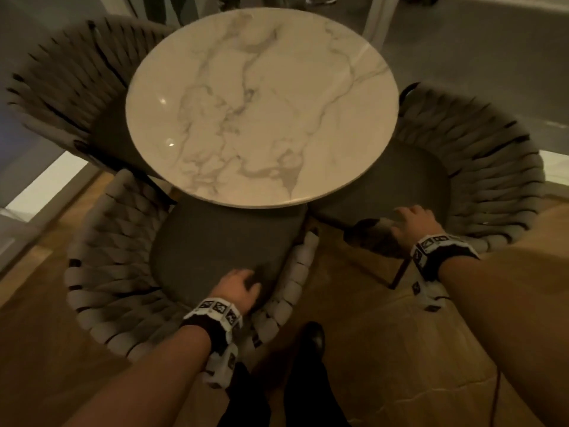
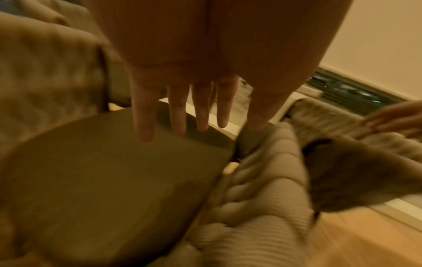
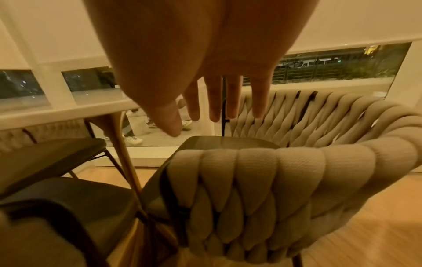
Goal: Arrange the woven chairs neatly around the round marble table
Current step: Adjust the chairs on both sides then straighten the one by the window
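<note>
The round marble table [image 1: 261, 109] stands in the middle with three grey woven chairs tucked round it. One chair [image 1: 61, 87] is at the far left, one [image 1: 101, 272] is right in front of me, and one [image 1: 486, 180] is on the right. My left hand [image 1: 246, 283] hovers with straight fingers [image 2: 146, 126] over the near chair's dark seat [image 2: 102, 171], beside its woven right arm [image 2: 262, 198]. My right hand [image 1: 406, 221] is spread just above the near end of the right chair's woven arm [image 3: 251, 171], its fingers [image 3: 214, 108] straight and holding nothing.
My black shoe [image 1: 314, 337] stands on the wooden floor [image 1: 354, 303] between the two near chairs. The table's gold leg [image 3: 123, 153] runs down between the seats. A low white window ledge [image 1: 46, 186] lies to the left, and a red cable [image 1: 495, 396] crosses the floor at the right.
</note>
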The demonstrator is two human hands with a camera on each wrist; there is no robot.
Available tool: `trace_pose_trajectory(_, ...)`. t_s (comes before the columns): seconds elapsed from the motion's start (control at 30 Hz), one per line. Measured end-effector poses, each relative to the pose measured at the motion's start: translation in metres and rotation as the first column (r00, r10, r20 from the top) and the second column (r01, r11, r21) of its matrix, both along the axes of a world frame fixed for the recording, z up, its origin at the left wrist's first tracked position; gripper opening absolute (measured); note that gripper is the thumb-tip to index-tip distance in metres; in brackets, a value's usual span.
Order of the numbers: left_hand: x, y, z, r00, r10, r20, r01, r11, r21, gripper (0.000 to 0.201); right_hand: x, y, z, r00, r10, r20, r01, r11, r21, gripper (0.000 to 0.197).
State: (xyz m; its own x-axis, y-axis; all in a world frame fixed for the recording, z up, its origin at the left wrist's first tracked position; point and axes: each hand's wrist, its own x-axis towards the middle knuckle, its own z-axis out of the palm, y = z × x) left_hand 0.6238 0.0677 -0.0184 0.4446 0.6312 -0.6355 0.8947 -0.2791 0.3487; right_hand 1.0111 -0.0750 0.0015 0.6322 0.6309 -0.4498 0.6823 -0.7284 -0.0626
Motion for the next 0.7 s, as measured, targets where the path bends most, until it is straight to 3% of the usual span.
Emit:
trace_pose_trajectory(0.13,0.072,-0.036,-0.002,0.982,-0.190,0.011,0.190,0.976,-0.104,0.085,0.030,-0.017,-0.010,0.999,0.033,-0.026,-0.036,0.989,-0.141,0.069)
trace_pose_trajectory(0.27,0.102,-0.054,-0.006,0.966,-0.239,-0.093,0.220,0.958,-0.182,0.111,0.029,-0.018,-0.032,0.990,0.074,-0.120,-0.092,0.984,-0.152,0.071)
trace_pose_trajectory(0.7,0.092,-0.043,-0.012,0.981,-0.194,-0.007,0.190,0.970,-0.153,0.108,0.005,0.014,-0.065,0.989,0.001,-0.146,-0.005,1.000,-0.024,0.052)
